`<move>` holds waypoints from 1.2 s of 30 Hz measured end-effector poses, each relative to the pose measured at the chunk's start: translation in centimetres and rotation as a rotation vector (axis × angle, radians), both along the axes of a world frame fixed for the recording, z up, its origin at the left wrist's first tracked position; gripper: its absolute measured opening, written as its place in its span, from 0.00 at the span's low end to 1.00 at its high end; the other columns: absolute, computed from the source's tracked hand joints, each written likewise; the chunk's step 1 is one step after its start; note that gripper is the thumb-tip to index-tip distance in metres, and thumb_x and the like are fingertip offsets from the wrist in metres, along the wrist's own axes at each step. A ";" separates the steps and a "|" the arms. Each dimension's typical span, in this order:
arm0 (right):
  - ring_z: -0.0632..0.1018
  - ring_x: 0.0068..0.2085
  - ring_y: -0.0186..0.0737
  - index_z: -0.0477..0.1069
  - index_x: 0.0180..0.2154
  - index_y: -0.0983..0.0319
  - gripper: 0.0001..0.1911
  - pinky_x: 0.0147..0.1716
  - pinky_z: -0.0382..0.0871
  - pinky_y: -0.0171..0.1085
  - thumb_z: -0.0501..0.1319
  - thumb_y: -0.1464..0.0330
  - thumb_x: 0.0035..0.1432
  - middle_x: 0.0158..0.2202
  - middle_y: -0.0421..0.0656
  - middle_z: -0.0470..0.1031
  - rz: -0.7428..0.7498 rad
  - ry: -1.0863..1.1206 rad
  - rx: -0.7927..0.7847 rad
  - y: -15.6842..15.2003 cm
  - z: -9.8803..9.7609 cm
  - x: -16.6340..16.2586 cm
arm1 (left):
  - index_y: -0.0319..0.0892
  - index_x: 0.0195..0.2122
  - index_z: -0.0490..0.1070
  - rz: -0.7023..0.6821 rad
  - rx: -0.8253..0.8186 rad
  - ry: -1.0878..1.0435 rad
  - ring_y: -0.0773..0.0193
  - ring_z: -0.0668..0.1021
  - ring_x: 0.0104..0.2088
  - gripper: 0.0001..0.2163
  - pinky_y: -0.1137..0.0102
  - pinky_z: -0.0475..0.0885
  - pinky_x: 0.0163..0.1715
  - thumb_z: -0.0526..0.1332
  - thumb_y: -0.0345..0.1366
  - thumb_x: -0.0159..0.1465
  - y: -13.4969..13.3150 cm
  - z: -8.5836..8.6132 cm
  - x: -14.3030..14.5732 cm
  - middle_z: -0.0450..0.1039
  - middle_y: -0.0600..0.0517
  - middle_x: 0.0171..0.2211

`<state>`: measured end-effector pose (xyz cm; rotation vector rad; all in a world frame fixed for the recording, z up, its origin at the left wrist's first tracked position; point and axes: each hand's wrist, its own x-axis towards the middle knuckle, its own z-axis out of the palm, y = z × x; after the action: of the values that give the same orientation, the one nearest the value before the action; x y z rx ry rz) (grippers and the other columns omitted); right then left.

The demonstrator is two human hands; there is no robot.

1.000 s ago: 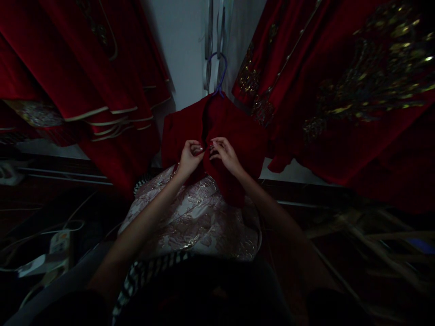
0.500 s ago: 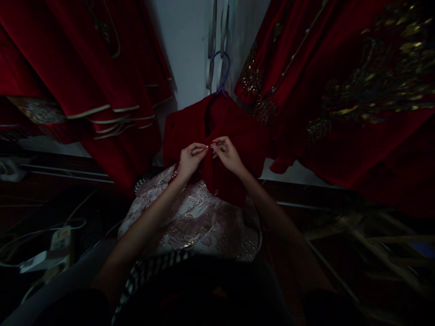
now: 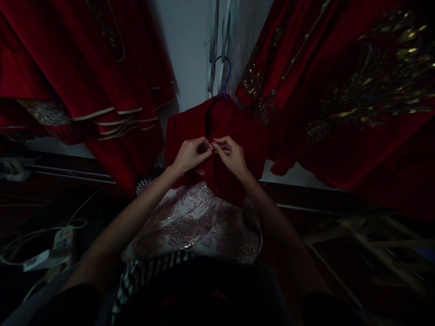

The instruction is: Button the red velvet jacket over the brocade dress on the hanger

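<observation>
A short red jacket [image 3: 251,122] hangs in front of me on a purple hanger [image 3: 225,81]. My left hand [image 3: 193,154] and my right hand [image 3: 231,155] meet at the jacket's front opening, just below the neckline. Both pinch a small shiny fastening, like a beaded button or clasp, between thumb and fingertips; its exact form is too small and dark to tell. Another sparkly ornament [image 3: 200,172] shows on the jacket under my left hand. The jacket's lower edge lies over a pale pink brocade cloth [image 3: 204,217] with a shiny pattern on my lap.
Red garments [image 3: 102,81] with pale trim hang on the left. A red garment with gold sequins [image 3: 390,81] hangs on the right. At lower left are a power strip [image 3: 64,237] and cables. A blurred wooden frame [image 3: 374,253] stands at lower right.
My left hand has shifted right and its fingers now curve in from above. The fastening stays between both hands. The ornament beneath the left hand has come into clearer view.
</observation>
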<state>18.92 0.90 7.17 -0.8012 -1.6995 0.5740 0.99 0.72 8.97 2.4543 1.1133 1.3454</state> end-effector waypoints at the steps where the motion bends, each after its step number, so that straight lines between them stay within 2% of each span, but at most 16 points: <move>1: 0.80 0.39 0.35 0.71 0.42 0.59 0.12 0.36 0.78 0.34 0.60 0.60 0.60 0.43 0.43 0.77 0.020 0.007 -0.014 0.0 0.0 0.1 | 0.39 0.33 0.73 0.000 0.000 0.019 0.70 0.76 0.26 0.08 0.76 0.66 0.28 0.61 0.39 0.60 0.2 0.1 0.0 0.77 0.53 0.28; 4: 0.80 0.40 0.36 0.72 0.43 0.59 0.13 0.38 0.78 0.36 0.63 0.61 0.57 0.41 0.42 0.78 0.064 0.016 -0.054 0.2 0.1 0.5 | 0.39 0.33 0.73 -0.031 -0.028 0.059 0.69 0.76 0.26 0.08 0.76 0.66 0.27 0.61 0.39 0.60 0.7 0.4 0.0 0.76 0.54 0.27; 12: 0.80 0.37 0.35 0.72 0.41 0.60 0.15 0.36 0.79 0.36 0.65 0.60 0.53 0.42 0.43 0.78 0.012 0.040 -0.092 0.4 0.2 0.6 | 0.39 0.34 0.73 -0.032 -0.042 0.142 0.68 0.77 0.27 0.07 0.76 0.66 0.28 0.61 0.38 0.59 0.8 0.6 0.2 0.76 0.53 0.27; 23: 0.80 0.36 0.34 0.70 0.41 0.60 0.16 0.35 0.79 0.35 0.66 0.62 0.51 0.40 0.42 0.77 0.042 0.033 -0.089 0.5 0.3 1.1 | 0.40 0.36 0.73 0.008 0.075 0.300 0.68 0.74 0.26 0.08 0.74 0.65 0.28 0.59 0.38 0.61 0.2 1.3 0.4 0.74 0.51 0.28; 26: 0.80 0.36 0.34 0.70 0.41 0.60 0.16 0.36 0.79 0.36 0.66 0.63 0.50 0.39 0.42 0.77 0.052 0.021 -0.104 0.5 0.2 1.3 | 0.40 0.34 0.73 0.009 0.118 0.398 0.66 0.75 0.28 0.08 0.72 0.65 0.29 0.57 0.37 0.62 0.2 1.6 0.5 0.73 0.51 0.28; 29: 0.79 0.37 0.34 0.69 0.42 0.60 0.16 0.37 0.79 0.36 0.65 0.63 0.50 0.40 0.41 0.76 0.050 0.001 -0.101 0.9 0.0 1.3 | 0.40 0.34 0.73 0.059 0.126 0.452 0.64 0.74 0.29 0.08 0.71 0.65 0.30 0.56 0.37 0.62 0.1 2.0 0.8 0.73 0.50 0.28; 33: 0.77 0.39 0.36 0.65 0.46 0.59 0.18 0.35 0.77 0.35 0.63 0.62 0.53 0.43 0.43 0.73 -0.002 0.031 -0.072 1.6 -0.9 0.5 | 0.40 0.37 0.71 0.064 0.025 0.278 0.64 0.74 0.28 0.08 0.70 0.67 0.31 0.58 0.37 0.59 -0.3 1.6 1.7 0.73 0.50 0.30; 36: 0.76 0.44 0.37 0.58 0.56 0.56 0.26 0.42 0.76 0.37 0.60 0.61 0.58 0.49 0.47 0.70 -0.070 0.128 -0.095 1.2 -1.9 -0.5 | 0.40 0.39 0.69 -0.039 -0.103 -0.038 0.64 0.75 0.32 0.09 0.70 0.70 0.36 0.60 0.35 0.58 -0.3 -0.3 2.9 0.74 0.50 0.33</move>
<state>18.45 2.05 5.23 -0.8698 -1.5303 0.6478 3.85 0.37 8.72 2.3552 1.0925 1.2846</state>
